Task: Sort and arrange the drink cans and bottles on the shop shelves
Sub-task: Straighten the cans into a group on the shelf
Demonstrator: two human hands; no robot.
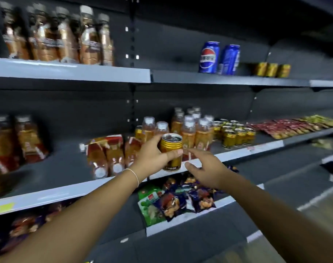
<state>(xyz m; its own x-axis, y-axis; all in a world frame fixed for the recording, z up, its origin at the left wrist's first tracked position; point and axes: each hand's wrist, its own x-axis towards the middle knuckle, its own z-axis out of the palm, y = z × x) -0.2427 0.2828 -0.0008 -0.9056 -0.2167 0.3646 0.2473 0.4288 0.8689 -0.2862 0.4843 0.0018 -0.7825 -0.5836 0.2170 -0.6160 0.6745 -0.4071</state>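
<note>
A gold can (171,151) is gripped in the left hand (150,158), with the thumb laid across its front and the fingers wrapped behind it. The can is held nearly upright in the air, just in front of the middle shelf (67,194), and its silver top is turned toward the camera. The right hand (209,169) is held open just to the right of the can, its fingers loosely spread and nothing in it; whether a fingertip touches the can cannot be told. A thin pale band (135,176) is worn on the left wrist. Behind the hands, on the middle shelf, a cluster of upright amber bottles (188,130) with pale caps is seen, and just to its right a group of small gold cans (235,134) is packed together. To the left of the hands, several bottles (108,156) are laid on their sides. Farther right on the same shelf, flat red and yellow packets (294,126) are spread. On the upper shelf (86,72), two blue cans (209,57) are stood side by side, with three small gold cans (271,70) well to their right and a row of blurred amber bottles (67,40) at the far left. Snack bags (171,203) are piled on the lower shelf beneath the hands.
</note>
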